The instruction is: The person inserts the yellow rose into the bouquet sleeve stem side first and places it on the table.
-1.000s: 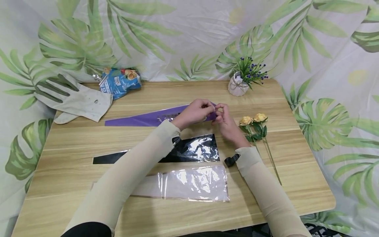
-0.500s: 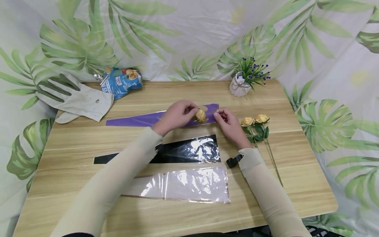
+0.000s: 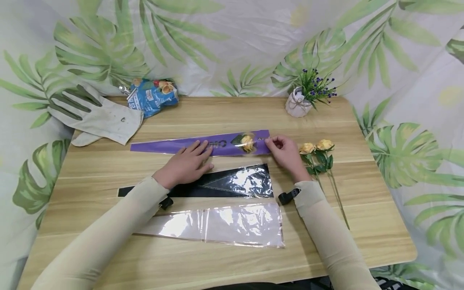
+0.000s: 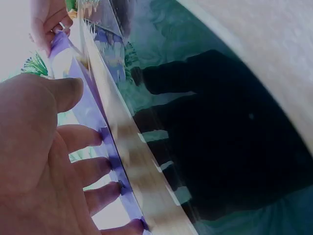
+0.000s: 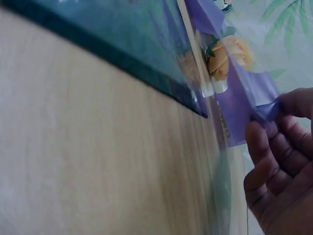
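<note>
A purple flower sleeve with dark lettering lies across the table, its wide end to the right. Inside that end a yellow rose shows through the clear window. My left hand lies flat with spread fingers, its fingertips pressing on the middle of the sleeve. At the wide end my right hand pinches the sleeve's edge between thumb and finger; the right wrist view shows the purple film bunched there. Nearer the person lie a black sleeve and a pale pink sleeve.
Two yellow roses with long stems lie right of my right hand. A small potted plant stands at the back right. Work gloves and a blue snack bag sit at the back left of the table.
The left hand has left the rose at the wide end and moved left to lie flat on the sleeve. The rose now shows inside the sleeve. The right hand stays at the wide end.
</note>
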A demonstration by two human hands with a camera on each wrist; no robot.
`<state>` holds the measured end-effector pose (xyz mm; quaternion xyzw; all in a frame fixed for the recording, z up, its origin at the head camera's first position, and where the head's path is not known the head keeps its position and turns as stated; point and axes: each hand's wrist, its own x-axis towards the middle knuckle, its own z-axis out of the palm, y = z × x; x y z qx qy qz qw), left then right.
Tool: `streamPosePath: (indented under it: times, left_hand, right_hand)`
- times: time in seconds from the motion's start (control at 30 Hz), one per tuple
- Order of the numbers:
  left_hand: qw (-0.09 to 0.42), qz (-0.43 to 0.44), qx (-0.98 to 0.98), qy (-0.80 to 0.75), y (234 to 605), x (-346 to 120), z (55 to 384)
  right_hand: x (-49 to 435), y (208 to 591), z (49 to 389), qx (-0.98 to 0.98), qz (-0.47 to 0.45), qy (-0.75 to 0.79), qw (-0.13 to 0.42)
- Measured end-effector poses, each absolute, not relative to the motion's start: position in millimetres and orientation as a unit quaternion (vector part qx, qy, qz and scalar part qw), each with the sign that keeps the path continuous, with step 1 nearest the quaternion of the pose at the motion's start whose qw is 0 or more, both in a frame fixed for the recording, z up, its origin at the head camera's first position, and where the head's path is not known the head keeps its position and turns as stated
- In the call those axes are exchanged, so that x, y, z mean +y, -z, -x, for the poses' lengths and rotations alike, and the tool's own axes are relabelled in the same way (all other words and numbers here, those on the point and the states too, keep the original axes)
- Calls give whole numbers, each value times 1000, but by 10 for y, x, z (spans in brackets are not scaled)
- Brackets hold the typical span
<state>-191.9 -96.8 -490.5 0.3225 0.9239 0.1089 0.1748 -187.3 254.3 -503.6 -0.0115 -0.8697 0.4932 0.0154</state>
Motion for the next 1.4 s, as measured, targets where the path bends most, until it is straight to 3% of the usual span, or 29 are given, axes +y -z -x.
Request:
streamPosePath:
  times: [0.43,0.8,1.1,1.3,1.4]
  left_hand:
    - [169,-302,932,-104,4848,-944,1909]
    - [156,-304,931,-127,4902,-991,1894]
    - [150,-295,936,-120,4884,-928,1855]
    - [94,-335,923,-163,4814,-846,1576]
    - [112,-390,894,-191,4743,-714,1318]
  right_hand:
    - [2470,4934,1841,-913,15,-406,30]
    - [2553,5071,1869,-875,72,-479,-11]
    - [2548,4980,1834,-884,79,-462,6]
    - [2614,4785,1515,-906,48,-420,32]
    - [2619,4739,1353,-929,-29,-368,7]
